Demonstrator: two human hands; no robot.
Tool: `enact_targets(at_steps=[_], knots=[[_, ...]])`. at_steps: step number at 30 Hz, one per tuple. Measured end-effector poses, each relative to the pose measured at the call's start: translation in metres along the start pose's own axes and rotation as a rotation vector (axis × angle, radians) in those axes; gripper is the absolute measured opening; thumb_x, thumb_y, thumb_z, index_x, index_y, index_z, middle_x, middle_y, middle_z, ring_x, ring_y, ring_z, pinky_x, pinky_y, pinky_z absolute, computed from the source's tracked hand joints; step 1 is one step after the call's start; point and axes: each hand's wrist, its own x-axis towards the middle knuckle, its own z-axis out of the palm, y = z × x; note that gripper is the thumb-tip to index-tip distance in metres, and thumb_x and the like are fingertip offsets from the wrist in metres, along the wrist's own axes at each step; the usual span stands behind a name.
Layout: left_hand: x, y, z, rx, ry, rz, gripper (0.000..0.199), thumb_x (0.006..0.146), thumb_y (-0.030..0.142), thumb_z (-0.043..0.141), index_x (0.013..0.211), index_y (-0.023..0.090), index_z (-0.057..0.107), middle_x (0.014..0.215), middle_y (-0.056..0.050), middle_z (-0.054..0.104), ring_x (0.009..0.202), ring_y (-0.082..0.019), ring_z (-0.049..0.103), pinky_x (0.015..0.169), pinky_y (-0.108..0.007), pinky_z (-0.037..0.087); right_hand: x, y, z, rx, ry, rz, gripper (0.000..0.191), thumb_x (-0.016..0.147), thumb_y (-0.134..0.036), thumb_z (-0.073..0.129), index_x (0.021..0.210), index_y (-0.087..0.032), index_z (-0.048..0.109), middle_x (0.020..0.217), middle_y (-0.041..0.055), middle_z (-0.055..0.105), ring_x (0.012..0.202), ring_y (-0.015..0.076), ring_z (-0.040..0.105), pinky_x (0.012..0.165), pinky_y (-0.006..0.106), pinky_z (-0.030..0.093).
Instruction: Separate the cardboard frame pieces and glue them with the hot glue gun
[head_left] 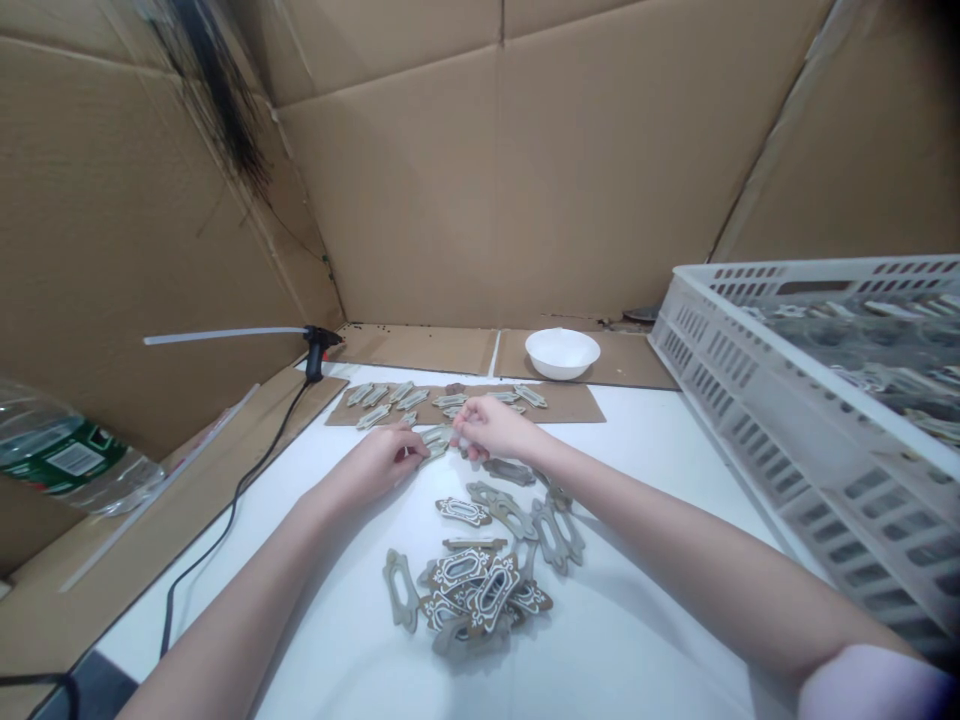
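Note:
My left hand (384,460) pinches the near end of a small grey-beige ornamental frame piece (435,441) with a long opening in its middle. Just to the right, my right hand (491,427) has its fingers pressed together above the far end of that piece. Whatever those fingertips hold is too small to make out. Behind both hands, a strip of brown cardboard (352,409) bears several similar pieces in loose rows. Nearer to me lies a heap of the frame pieces (495,592), some showing brown faces with white scrollwork, others plain undersides.
A white bowl (562,354) stands at the back. On the left are a black glue gun (318,350) with a white stick, its cable (240,490) and a plastic bottle (71,460). A white crate (757,420) holding more pieces flanks my right arm. Cardboard walls (585,160) surround the table.

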Motion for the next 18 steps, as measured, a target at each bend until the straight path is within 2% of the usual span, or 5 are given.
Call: enact_targets(at_steps=[6,8,13,18], knots=[[0.002,-0.001,0.0,-0.096,-0.003,-0.053,0.017,0.074,0.021,0.046,0.078,0.018,0.062,0.076,-0.002,0.056,0.064,-0.011,0.048,0.063,-0.023,0.037,0.001,0.001,0.0,0.031,0.005,-0.033,0.008,0.075,-0.009,0.044,0.069,-0.015,0.044,0.07,0.0039,0.063,0.038,0.0038,0.046,0.035,0.015,0.037],[0.004,-0.006,0.003,-0.185,-0.004,-0.079,0.015,0.072,0.022,0.048,0.078,0.017,0.06,0.073,-0.001,0.056,0.063,-0.011,0.047,0.061,-0.022,0.037,0.002,0.002,-0.001,0.048,0.015,-0.047,0.008,0.075,-0.009,0.044,0.071,-0.016,0.044,0.07,0.004,0.064,0.039,0.0038,0.046,0.034,0.015,0.036],[0.007,-0.018,0.014,-0.459,-0.029,-0.243,0.014,0.065,0.025,0.055,0.073,0.013,0.056,0.062,0.002,0.052,0.055,-0.009,0.044,0.052,-0.019,0.034,0.002,0.002,0.0,0.072,0.021,-0.06,0.007,0.075,-0.01,0.044,0.071,-0.016,0.044,0.069,0.0042,0.063,0.039,0.004,0.046,0.034,0.014,0.035],[0.007,-0.018,0.015,-0.48,-0.025,-0.288,0.02,0.064,0.03,0.057,0.072,0.012,0.057,0.062,0.001,0.054,0.05,-0.008,0.043,0.046,-0.019,0.031,0.0,-0.001,0.0,0.083,0.036,-0.059,0.008,0.074,-0.009,0.045,0.071,-0.016,0.044,0.069,0.0043,0.063,0.039,0.0034,0.046,0.034,0.013,0.035]])
